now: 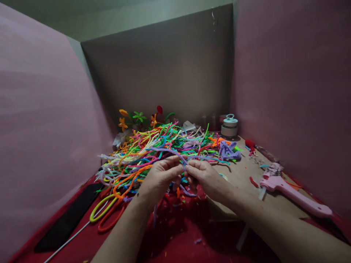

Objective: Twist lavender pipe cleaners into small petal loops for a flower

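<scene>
Lilac pipe cleaner (pixel 167 150) (fuzzy, arched), pinched by fingers (pixel 178 168).

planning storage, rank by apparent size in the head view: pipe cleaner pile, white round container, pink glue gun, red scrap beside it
pipe cleaner pile
pink glue gun, nearer the camera, so flattered
white round container
red scrap
</scene>
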`<control>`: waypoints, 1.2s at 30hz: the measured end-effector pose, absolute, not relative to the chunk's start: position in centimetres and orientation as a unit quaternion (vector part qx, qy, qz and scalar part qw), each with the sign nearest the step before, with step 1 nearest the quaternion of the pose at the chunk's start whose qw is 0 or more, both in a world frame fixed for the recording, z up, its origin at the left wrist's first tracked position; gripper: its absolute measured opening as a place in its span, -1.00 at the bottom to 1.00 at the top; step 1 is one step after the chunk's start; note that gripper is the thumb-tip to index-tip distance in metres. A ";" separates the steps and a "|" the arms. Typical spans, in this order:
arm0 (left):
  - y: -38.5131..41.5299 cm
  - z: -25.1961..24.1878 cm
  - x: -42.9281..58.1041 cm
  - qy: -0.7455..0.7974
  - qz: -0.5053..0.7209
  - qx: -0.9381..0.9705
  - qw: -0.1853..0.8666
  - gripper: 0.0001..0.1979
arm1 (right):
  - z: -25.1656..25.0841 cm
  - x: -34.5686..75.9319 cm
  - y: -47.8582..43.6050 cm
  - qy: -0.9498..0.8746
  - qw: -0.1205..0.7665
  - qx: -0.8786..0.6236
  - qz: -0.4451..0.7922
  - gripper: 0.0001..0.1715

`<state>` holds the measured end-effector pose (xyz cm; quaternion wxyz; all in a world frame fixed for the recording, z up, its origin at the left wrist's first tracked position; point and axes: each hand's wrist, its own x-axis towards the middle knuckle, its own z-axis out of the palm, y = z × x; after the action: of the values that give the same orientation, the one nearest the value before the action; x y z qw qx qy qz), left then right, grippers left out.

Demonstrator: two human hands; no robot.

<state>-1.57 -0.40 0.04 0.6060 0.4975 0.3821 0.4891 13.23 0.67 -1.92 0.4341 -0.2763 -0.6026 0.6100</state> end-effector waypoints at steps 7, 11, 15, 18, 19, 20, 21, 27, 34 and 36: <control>-0.3 -0.7 -0.9 0.384 0.519 0.469 0.603 -0.76 | -2.3 12.9 0.5 -0.625 0.460 -0.291 0.559 -0.72; -0.1 -1.0 -1.3 0.374 0.493 0.488 0.616 -0.78 | -2.4 12.8 0.5 -0.634 0.434 -0.286 0.573 -0.71; 0.0 -1.2 -1.1 0.378 0.527 0.480 0.591 -0.83 | -2.7 12.8 0.6 -0.670 0.421 -0.267 0.551 -0.76; 0.0 -1.3 -0.6 0.381 0.565 0.472 0.560 -0.84 | -2.6 13.0 0.7 -0.714 0.424 -0.276 0.484 -0.74; 0.0 -1.3 -0.5 0.386 0.569 0.466 0.558 -0.84 | -2.6 13.1 0.7 -0.731 0.427 -0.283 0.450 -0.75; 0.0 -1.3 -0.4 0.392 0.568 0.458 0.560 -0.83 | -2.6 13.1 0.6 -0.749 0.429 -0.292 0.412 -0.76; -0.1 -1.3 -0.3 0.396 0.567 0.449 0.566 -0.83 | -2.5 13.2 0.6 -0.766 0.430 -0.303 0.371 -0.77; -0.2 -1.1 -0.6 0.380 0.556 0.444 0.592 -0.82 | -2.6 13.3 0.4 -0.823 0.393 -0.341 0.229 -0.77; -0.4 -1.8 -0.1 0.427 0.583 0.534 0.439 -0.84 | -2.8 13.5 0.6 -0.845 0.376 -0.338 0.174 -0.83; -0.4 -1.9 0.0 0.420 0.596 0.530 0.432 -0.84 | -2.6 13.4 0.6 -0.812 0.398 -0.336 0.265 -0.78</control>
<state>0.05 -0.36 -1.95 0.4320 0.5305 0.4205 0.5960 13.41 0.63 -2.59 0.3978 -0.3359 -0.8117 0.2648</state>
